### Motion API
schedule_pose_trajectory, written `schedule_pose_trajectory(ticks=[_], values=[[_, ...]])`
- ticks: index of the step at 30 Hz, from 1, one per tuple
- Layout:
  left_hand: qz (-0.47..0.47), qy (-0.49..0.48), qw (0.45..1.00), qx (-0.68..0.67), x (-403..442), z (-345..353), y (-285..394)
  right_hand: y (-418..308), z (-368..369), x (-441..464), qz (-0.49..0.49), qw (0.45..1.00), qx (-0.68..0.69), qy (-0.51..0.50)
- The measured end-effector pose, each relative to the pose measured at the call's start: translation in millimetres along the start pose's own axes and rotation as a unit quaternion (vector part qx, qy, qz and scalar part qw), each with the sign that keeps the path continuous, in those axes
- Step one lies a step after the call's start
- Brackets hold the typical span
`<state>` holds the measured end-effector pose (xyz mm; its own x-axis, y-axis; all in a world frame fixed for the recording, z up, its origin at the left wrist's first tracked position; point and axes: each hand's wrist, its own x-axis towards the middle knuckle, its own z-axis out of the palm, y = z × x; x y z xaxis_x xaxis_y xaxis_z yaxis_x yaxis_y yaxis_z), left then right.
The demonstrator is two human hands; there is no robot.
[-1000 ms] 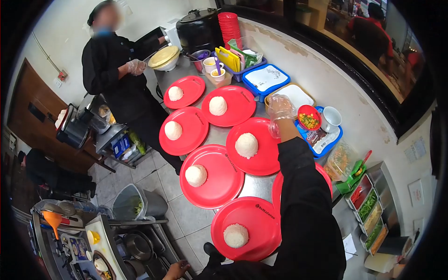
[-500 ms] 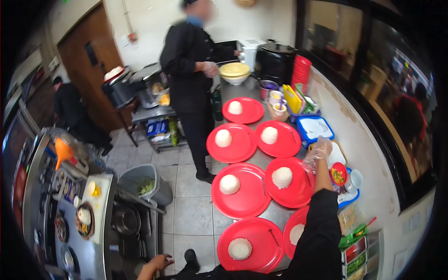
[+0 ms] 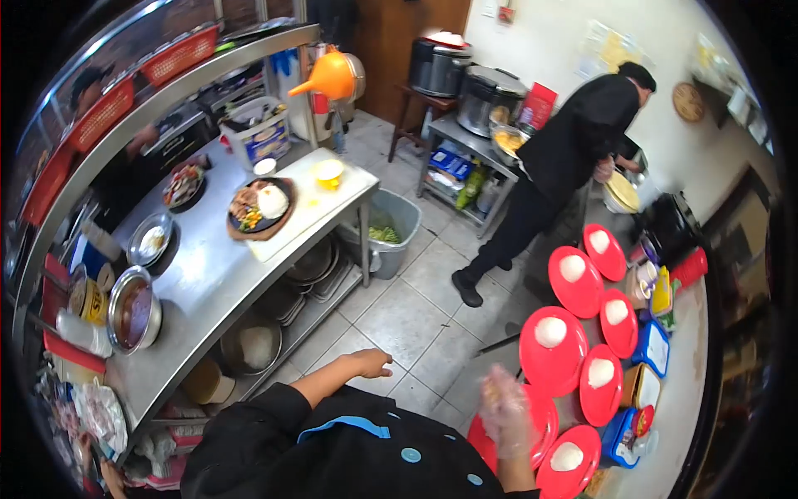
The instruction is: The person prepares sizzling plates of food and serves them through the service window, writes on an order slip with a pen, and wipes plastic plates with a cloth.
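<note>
My left hand [image 3: 368,363] is bare and held out over the floor tiles, its fingers loosely extended with nothing in them. A clear plastic glove covers my right hand [image 3: 505,407], which is raised in front of the nearest red plate [image 3: 544,420]. Motion smears its fingers, so I cannot make out whether they hold anything. Beside it lies another red plate [image 3: 588,442] with a white rice mound [image 3: 567,457]. Several more red plates carry rice along the counter, including a large plate [image 3: 555,366] and a smaller plate [image 3: 615,402].
On the left steel counter, a sizzling plate [image 3: 260,208] with rice, meat and vegetables stands near a yellow cup [image 3: 329,173]. A grey bin [image 3: 399,237] stands past the counter's end. A co-worker [image 3: 573,133] leans over the far counter by a large bowl [image 3: 620,193].
My view has swung left, toward the steel counter. My right hand has come back from the blue-rimmed containers to the nearest plates. The co-worker now leans over the far counter.
</note>
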<state>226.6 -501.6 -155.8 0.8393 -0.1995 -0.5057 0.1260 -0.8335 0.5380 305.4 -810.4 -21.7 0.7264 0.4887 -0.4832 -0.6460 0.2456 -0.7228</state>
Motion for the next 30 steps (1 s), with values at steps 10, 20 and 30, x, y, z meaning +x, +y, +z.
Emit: schedule_pose_trajectory(ticks=[10, 20, 30], values=[[-0.059, 0.287, 0.894, -0.340, -149, -40, -170, 146, 148, 60, 0.053, 0.998, -0.002, 0.037], [-0.135, 0.677, 0.470, -0.551, -152, -170, -363, 209, 185, 104, 0.016, 0.995, 0.056, 0.075], [-0.009, 0.443, 0.493, -0.749, -135, -185, -447, 205, 190, 118, 0.006, 0.996, 0.059, 0.072]])
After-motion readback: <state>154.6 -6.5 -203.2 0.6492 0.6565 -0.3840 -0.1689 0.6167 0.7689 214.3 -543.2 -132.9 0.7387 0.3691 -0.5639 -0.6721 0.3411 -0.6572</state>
